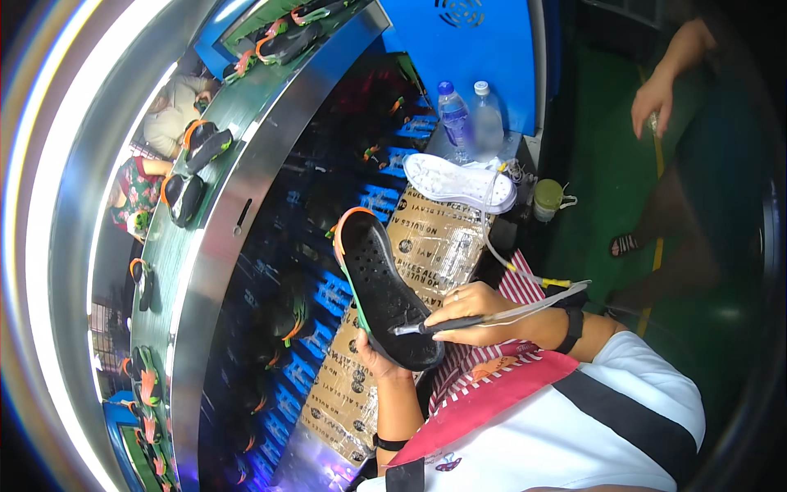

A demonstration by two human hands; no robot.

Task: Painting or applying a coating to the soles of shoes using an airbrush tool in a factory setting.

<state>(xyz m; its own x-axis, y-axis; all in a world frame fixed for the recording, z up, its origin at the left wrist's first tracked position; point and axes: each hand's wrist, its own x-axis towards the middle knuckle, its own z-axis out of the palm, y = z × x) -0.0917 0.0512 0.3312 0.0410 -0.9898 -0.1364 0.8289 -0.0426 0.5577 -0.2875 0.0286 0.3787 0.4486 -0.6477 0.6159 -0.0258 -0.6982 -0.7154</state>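
Observation:
My left hand (379,359) grips a black shoe (379,287) from below, sole up, showing its perforated outsole with orange and green edging. My right hand (474,312) pinches a thin pen-like tool (426,327) whose tip rests on the heel end of the sole. A pale hose (525,305) runs from the tool back over my right wrist.
A cardboard-covered bench (434,246) lies under the shoe, with a white shoe sole (457,182), two water bottles (467,119) and a green cup (547,198) at its far end. A curved conveyor (197,205) at left carries several black shoes. Another person's hand (653,102) hangs at upper right.

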